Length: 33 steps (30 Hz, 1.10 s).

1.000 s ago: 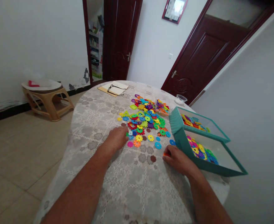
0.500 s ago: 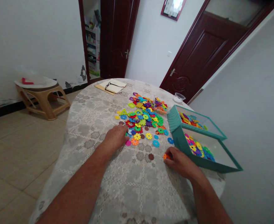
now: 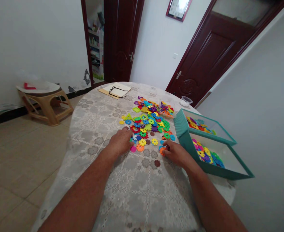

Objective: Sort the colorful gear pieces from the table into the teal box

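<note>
Grey floral tablecloth (image 3: 122, 196) bears an open teal box (image 3: 186, 145) and, left of it, heaped multicoloured notched plastic pieces (image 3: 148, 120). Beside them, the left hand (image 3: 121, 141) half-curls, its grip hidden; the right hand (image 3: 177, 153), nearly closed, pinches an orange notched disc (image 3: 162, 151).

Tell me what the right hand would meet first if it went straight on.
Past the orange piece it seems to touch, the right hand would probably meet a blue piece first, though depth is hard to judge.
</note>
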Available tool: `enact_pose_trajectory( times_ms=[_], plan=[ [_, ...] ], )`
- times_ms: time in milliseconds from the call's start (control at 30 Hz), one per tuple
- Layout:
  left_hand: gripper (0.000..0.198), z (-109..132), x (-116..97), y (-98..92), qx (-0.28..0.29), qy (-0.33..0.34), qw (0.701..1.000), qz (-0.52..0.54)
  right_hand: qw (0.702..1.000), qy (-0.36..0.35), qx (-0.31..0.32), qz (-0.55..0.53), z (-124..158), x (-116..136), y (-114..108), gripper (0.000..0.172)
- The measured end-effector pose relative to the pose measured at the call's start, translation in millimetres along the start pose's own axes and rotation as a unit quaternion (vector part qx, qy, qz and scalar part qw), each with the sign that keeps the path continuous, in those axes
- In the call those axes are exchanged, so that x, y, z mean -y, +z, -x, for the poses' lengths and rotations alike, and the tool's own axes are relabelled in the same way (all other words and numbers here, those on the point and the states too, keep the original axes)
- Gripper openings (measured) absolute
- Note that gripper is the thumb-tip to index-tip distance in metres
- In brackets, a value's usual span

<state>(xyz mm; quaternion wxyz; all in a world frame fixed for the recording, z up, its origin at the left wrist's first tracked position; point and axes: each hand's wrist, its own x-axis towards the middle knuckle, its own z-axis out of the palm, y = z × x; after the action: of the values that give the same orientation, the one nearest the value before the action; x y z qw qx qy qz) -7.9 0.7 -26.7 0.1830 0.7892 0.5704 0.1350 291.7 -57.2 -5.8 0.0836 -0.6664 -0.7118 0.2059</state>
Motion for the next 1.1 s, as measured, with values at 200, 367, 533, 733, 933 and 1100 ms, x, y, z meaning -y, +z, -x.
enact_pose_trajectory(
  times_ms=[200,367,533,733,933,1100],
  plan=[
    [0.024,1.8,-5.3,-7.2,0.020,0.012,1.000,-0.003,1.000,-0.002,-0.003,0.013,-4.2,-12.4,4.7,0.024],
    [0.027,3.8,-8.7,-11.1,0.024,-0.003,1.000,0.002,1.000,0.005,-0.004,-0.029,0.8,-7.6,5.8,0.024],
    [0.037,5.4,-7.4,-4.9,0.025,0.004,1.000,0.010,0.992,-0.014,0.009,-0.123,2.0,1.5,12.4,0.020],
    [0.042,5.7,-7.9,-2.1,0.018,-0.003,0.998,0.066,0.988,-0.055,-0.013,-0.146,-14.3,10.5,13.4,0.051],
    [0.018,4.1,-4.2,-5.7,-0.004,0.028,0.996,0.086,0.998,-0.037,-0.020,-0.037,-43.4,8.0,16.5,0.043],
    [0.022,3.7,-1.4,-3.7,-0.002,0.051,0.992,0.112,0.998,-0.034,-0.029,-0.051,-49.1,4.0,22.2,0.025]
  ],
)
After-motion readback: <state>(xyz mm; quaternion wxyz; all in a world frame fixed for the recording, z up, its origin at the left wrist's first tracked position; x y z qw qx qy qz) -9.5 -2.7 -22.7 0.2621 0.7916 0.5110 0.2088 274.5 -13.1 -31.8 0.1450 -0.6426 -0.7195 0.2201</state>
